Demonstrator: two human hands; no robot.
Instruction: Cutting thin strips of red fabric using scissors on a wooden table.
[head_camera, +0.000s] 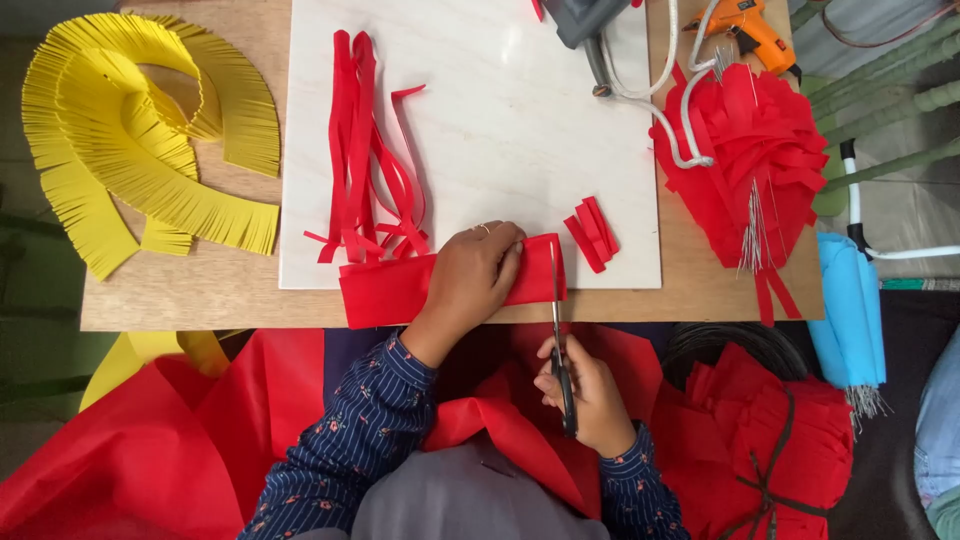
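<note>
One folded red paper (400, 288) lies at the white board's (480, 130) front edge, pressed flat under the left hand (470, 280). Scissors (558, 340), gripped by the right hand (590, 400), cut its right end, seemingly. Cut strips (592, 232) lie just right; yellow fringe (140, 150) sits at the desk's (200, 290) left edge.

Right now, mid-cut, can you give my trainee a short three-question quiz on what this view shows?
1. True or false: the left hand presses flat on the folded red paper.
2. Which tool does the right hand hold? A) glue gun B) scissors C) ruler
3. Fill in: the fringed paper lying at the far left of the table is coloured ____.

Key:
1. True.
2. B, the scissors, blades at the right end of the folded red paper.
3. Yellow.
</note>
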